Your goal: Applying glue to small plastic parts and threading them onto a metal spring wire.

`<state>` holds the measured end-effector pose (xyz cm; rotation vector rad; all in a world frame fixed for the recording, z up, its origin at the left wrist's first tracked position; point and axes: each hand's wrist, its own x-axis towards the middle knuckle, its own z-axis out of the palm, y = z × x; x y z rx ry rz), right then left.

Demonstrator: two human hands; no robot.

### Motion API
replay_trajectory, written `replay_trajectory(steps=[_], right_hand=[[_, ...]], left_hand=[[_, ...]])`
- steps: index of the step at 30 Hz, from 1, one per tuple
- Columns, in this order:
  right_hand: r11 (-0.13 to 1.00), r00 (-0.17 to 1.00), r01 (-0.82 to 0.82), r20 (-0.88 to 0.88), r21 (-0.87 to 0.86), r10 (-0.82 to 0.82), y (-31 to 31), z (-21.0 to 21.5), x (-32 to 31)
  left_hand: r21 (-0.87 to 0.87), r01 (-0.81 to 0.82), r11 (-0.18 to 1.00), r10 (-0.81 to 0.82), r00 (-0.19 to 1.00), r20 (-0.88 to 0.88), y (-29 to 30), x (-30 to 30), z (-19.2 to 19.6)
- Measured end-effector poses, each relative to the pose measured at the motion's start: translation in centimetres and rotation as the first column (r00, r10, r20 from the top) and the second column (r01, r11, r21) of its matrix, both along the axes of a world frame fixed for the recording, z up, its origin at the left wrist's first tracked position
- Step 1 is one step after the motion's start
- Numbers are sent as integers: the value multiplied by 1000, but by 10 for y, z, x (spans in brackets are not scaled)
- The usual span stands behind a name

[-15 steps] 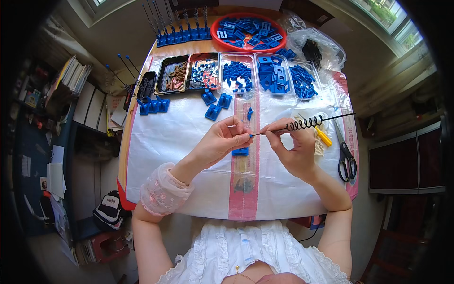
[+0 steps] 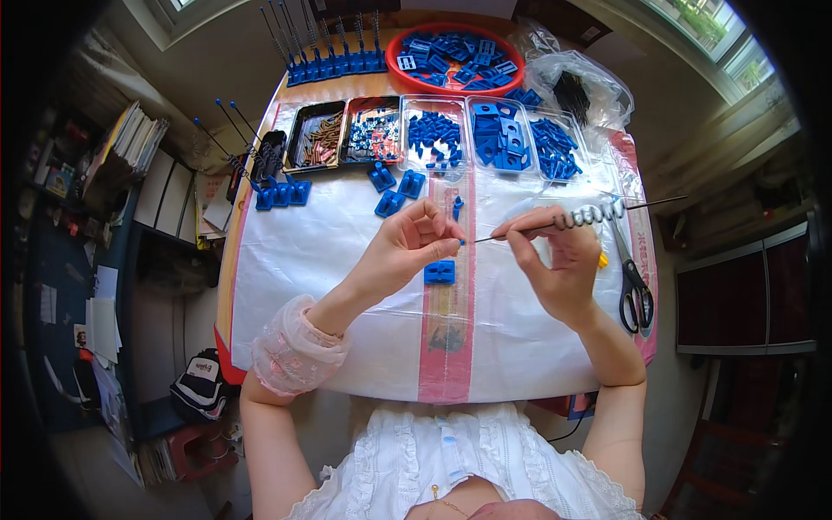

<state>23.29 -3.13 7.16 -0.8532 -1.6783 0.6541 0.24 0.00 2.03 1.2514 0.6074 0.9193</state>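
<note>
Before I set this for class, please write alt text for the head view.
A person's left hand pinches a small blue piece at one end of a dark rod; the right hand grips the rod near its coil. Beyond are parts trays and a red basin.

Wooden worktop, largely covered by pink-banded white sheeting. On it: row of blue stands, rear left; red basin, rear; two black trays; three clear trays; loose blue bases; black-handled scissors, right side.
</note>
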Motion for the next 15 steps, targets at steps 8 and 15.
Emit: replay_trajectory(steps=[8, 15], right_hand=[[997, 998, 59, -9, 46, -59, -2, 12, 11], [998, 997, 55, 58, 41, -57, -1, 12, 10]], left_hand=[[832, 266, 487, 439, 749, -496, -35, 14, -4], [681, 84, 728, 353, 805, -477, -26, 1, -25]])
